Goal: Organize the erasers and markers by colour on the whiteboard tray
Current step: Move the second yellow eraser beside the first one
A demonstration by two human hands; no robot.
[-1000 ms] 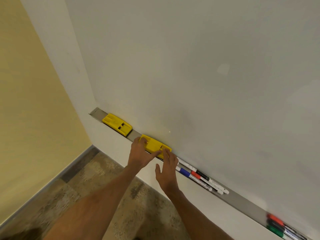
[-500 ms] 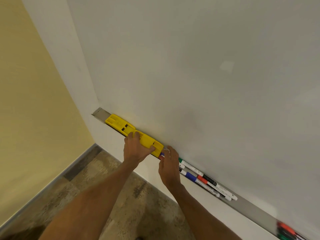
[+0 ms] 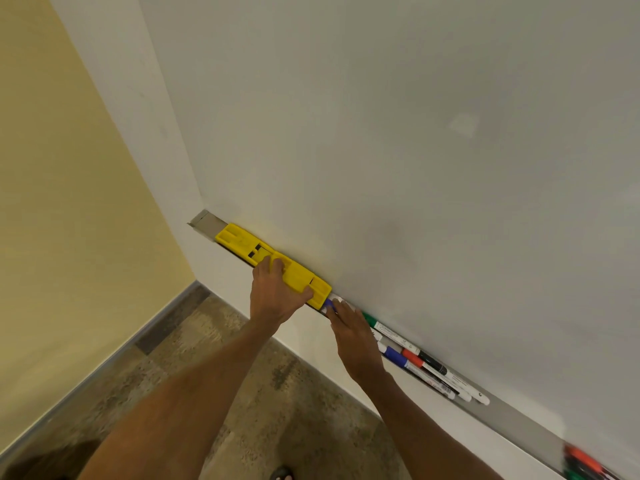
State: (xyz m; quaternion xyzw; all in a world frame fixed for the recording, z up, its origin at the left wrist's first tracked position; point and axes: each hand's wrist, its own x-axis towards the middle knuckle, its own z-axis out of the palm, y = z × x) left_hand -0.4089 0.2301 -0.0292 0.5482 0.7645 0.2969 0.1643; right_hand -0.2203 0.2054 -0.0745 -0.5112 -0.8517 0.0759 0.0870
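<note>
Both arms are bare all the way up, no sleeves showing at all. The left hand (image 3: 273, 292) and right hand (image 3: 356, 344) have no rings, watch or gloves on them.

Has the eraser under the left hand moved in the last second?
Yes. The eraser slid left along the tray, closing the gap to the other eraser.

The metal whiteboard tray (image 3: 207, 221) carried two yellow erasers (image 3: 239, 241) end to end, touching, then a cluster of markers (image 3: 420, 367), and more markers (image 3: 585, 464) well apart.
</note>
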